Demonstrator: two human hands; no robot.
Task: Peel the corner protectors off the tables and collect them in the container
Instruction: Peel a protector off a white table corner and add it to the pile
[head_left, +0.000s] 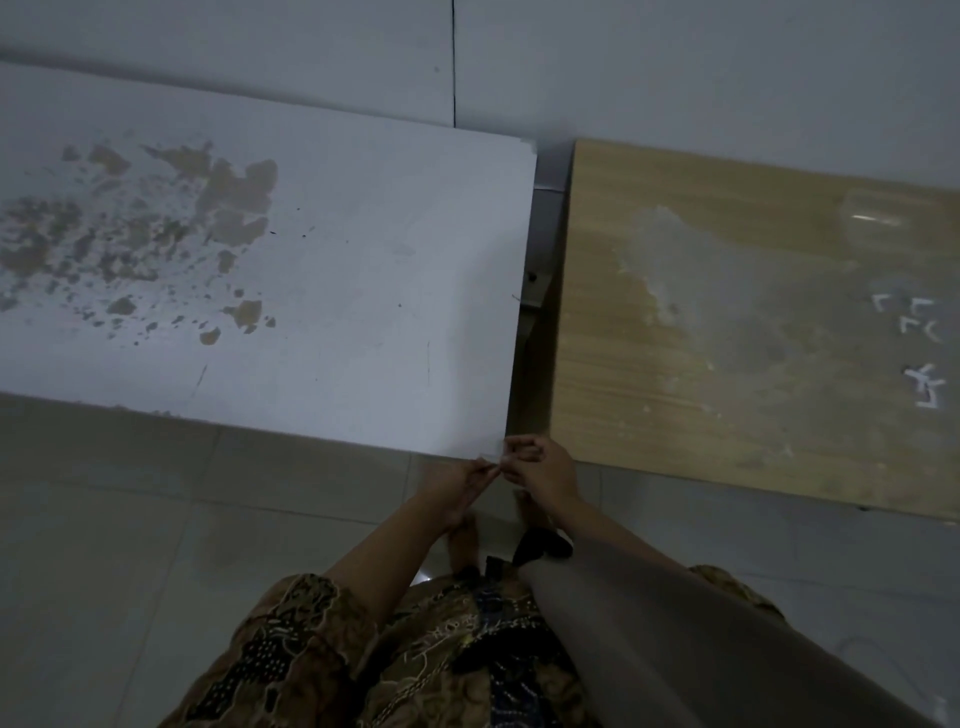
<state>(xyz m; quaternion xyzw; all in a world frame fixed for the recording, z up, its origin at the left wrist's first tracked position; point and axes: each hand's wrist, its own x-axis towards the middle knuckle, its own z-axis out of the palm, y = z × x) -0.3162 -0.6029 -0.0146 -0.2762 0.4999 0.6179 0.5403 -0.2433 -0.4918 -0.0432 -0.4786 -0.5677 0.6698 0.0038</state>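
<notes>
A white table (322, 291) with worn brown patches fills the left. Its near right corner carries a small clear corner protector (494, 455). My left hand (467, 480) pinches that protector from below the corner. My right hand (543, 467) has its fingers curled at the same corner and pinches the protector too. To the right stands a wooden table (727, 322). Several white corner protectors (909, 322) lie loose on it, with two more (924, 387) nearer me. A clear container (878, 221) is faintly visible at the wooden table's far right.
A narrow gap (537, 312) with a metal frame separates the two tables. Grey wall runs behind them. Pale floor tiles (156, 545) lie in front, and my patterned clothing (415, 649) fills the bottom of the view.
</notes>
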